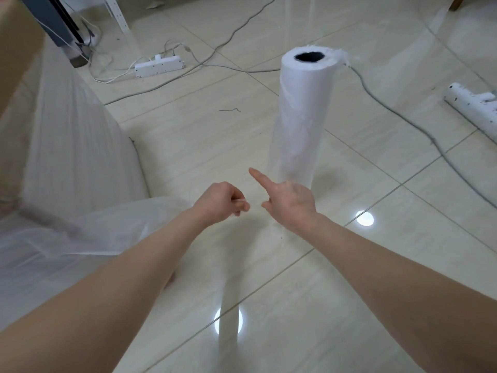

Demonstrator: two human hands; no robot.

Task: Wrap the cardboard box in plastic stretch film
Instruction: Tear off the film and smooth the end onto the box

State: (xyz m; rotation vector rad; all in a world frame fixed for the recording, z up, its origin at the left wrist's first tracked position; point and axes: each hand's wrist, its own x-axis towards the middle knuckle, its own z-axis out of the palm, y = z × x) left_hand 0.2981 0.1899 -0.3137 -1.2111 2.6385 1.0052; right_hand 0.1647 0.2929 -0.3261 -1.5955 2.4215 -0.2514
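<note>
Plainly, stretch-film roll (301,117) stood upright on floor (349,265), just beyond nearer right hand (290,203), grip spread, forefinger out. Left hand (223,200) curled, hold unclear. Film-draped cardboard box (16,76) far left.

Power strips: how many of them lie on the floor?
2. One power strip lies left of the film roll; the other power strip is at the right edge, cut off. Others may be hidden.

Bright, even light from overhead leaves two round glare spots on the glossy floor tiles (376,170) and only faint shadows. Wide-angle distortion bends the edges, and the stretch film (70,125) at far left is blurred.
</note>
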